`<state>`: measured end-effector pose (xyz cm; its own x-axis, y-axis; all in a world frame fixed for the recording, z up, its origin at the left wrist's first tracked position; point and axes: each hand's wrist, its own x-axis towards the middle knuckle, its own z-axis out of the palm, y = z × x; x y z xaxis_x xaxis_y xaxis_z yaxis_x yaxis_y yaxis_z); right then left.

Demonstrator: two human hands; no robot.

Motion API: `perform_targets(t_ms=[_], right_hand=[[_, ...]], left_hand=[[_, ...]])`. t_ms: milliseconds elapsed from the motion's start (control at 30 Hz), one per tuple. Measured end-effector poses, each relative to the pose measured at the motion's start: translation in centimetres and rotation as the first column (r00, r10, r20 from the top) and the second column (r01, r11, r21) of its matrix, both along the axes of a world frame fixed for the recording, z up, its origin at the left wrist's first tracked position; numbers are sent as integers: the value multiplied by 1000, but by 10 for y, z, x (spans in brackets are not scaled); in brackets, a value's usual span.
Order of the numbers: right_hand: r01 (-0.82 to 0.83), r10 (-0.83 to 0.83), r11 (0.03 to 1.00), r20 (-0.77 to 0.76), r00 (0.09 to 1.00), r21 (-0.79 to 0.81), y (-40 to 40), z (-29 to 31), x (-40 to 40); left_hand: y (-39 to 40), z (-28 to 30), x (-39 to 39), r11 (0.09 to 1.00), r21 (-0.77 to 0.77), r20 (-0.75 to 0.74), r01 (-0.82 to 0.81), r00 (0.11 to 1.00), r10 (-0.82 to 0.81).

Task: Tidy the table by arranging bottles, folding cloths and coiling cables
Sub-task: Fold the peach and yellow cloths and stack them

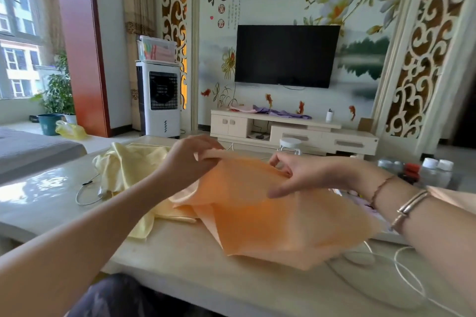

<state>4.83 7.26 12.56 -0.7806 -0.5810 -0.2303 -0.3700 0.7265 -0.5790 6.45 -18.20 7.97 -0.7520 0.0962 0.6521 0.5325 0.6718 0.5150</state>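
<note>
An orange cloth (278, 224) is lifted off the pale table (180, 260), its lower part draping down onto it. My left hand (190, 162) pinches the cloth's top edge at the left. My right hand (304, 175) pinches the same edge a little to the right. A crumpled yellow cloth (131, 167) lies behind and left of the orange one. A white cable (88, 195) loops on the table at the left, and another white cable (401, 273) trails at the right. Several bottles (427, 170) with white and red caps stand at the table's far right.
A pink cloth (453, 198) shows under my right forearm. A white stool (289, 144) stands beyond the table, before a low TV cabinet (296, 128). A grey sofa (31, 154) is at the left. My dark-clothed knee (123, 296) sits below the front edge.
</note>
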Motion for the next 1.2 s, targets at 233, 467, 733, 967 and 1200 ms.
perform_targets(t_ms=[233,467,733,967,1200], right_hand=[[93,-63,903,-85,994,419,38,-34,-45],[522,-435,838,383,815,-158,20,-44,-93],[140,-525,535,-198,828,-833,-43,33,-148],[170,-304,940,-952,31,-295,-17,58,-148],[266,249,929,-966,65,258,-1,-21,-99]], left_hand=[[-21,-3,-3,830,-556,247,-46,944,217],[-40,-8,-58,762,-647,396,-28,842,367],[11,89,-134,755,646,216,-116,976,-35],[-38,112,-135,957,166,-388,-238,877,285],[-81,30,-74,787,-476,-335,-392,908,250]])
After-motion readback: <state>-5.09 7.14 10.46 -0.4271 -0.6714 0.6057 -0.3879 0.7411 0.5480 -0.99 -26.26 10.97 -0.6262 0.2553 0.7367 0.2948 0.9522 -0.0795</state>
